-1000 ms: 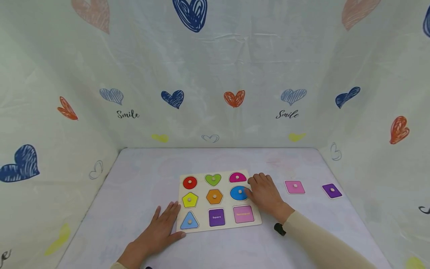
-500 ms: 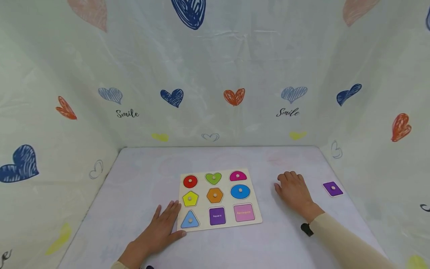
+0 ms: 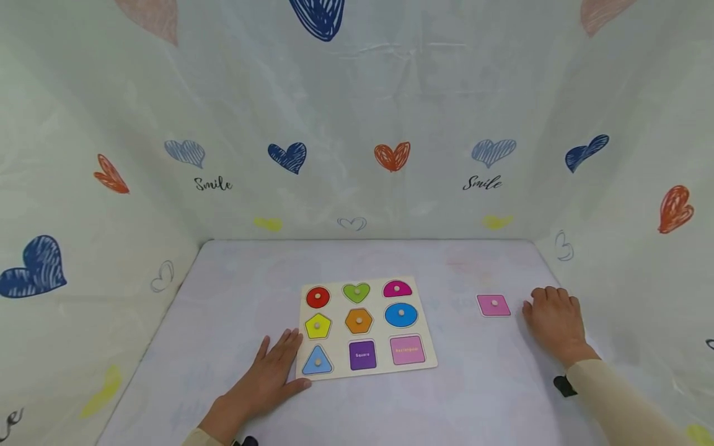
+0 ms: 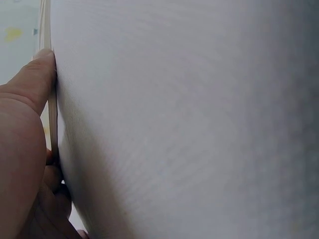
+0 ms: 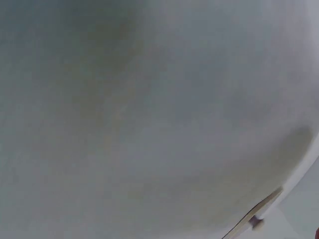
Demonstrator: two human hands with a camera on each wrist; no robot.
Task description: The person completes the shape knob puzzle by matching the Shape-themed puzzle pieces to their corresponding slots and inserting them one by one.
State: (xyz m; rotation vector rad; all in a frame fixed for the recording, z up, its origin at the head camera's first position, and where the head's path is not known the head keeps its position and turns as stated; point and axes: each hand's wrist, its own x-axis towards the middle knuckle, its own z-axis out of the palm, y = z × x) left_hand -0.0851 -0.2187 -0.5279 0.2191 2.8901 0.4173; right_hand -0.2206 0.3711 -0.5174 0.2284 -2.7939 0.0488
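In the head view my left hand lies flat with fingers spread at the left edge of a cream wooden peg puzzle board. The left wrist view shows a finger pressed against the edge of the board. My right hand is at the table's right side, palm down with fingers loosely bent, covering the spot where the purple square piece lay. To its left lies a pink rectangle puzzle piece with a small knob. A knobbed piece shows edge-on in the right wrist view.
The board carries several knobbed shapes, among them a red circle and a blue oval. Its front row has bare slots, the purple square slot and the pink rectangle slot. A heart-printed curtain surrounds the table.
My right hand has moved right from the board, passing over the pink piece, to where the purple piece lay. The left hand has stayed at the board's left edge.
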